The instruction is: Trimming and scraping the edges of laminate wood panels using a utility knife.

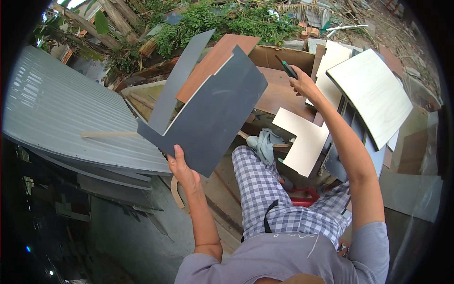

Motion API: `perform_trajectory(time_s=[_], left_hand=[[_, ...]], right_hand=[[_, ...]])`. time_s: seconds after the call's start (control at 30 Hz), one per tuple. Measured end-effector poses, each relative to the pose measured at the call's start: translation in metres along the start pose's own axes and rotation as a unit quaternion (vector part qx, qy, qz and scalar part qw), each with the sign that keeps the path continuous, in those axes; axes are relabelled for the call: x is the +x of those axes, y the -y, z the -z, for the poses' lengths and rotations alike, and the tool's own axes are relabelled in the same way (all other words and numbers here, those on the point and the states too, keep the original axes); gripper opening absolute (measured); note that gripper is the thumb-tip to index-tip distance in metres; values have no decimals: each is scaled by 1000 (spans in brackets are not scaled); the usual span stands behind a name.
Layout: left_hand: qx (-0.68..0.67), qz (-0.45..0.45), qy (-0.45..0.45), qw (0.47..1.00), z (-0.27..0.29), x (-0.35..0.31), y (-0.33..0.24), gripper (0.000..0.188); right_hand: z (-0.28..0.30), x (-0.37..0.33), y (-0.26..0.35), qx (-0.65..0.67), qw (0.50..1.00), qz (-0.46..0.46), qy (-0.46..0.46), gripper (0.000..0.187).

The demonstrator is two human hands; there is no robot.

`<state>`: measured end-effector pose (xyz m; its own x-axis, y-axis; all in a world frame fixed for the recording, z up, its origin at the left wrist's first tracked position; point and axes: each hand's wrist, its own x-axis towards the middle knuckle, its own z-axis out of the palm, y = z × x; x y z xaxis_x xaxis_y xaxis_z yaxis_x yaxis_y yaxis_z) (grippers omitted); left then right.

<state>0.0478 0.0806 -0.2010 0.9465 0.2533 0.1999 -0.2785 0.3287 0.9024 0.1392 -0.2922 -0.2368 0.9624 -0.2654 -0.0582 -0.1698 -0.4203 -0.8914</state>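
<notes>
My left hand grips the lower edge of a dark grey panel, thumb lying on its face. The panel is tilted up, and its upper left side has a stepped cutout with a pale edge. Raised to the right, my right hand is closed round a slim tool with a green and black handle. Its narrow, dark tip points up and left; its exact kind is unclear. Behind the held panel show a brown wood-look board and a lighter grey board. A cream L-shaped board rests by my knees.
Corrugated metal sheeting spreads across the left. At the right, a whitish board tops a stack of panels. A pale blue cloth lies by my knee, near a red object. Green plants and debris line the far side.
</notes>
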Motion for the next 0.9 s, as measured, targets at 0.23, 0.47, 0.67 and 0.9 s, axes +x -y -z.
perform_trajectory(time_s=[0.23,0.47,0.67,0.9], left_hand=[[-240,150,-48,958,-10,7,-42,37],[-297,213,-78,927,-76,21,-43,27],[-293,259,-44,919,-92,13,-41,27],[-274,301,-47,912,-95,-3,-37,25]], right_hand=[[-13,-85,55,-53,955,252,-150,60],[-89,-196,67,28,861,487,-142,80],[-79,-196,60,-12,858,481,-180,81],[-62,-195,48,-51,856,472,-204,81]])
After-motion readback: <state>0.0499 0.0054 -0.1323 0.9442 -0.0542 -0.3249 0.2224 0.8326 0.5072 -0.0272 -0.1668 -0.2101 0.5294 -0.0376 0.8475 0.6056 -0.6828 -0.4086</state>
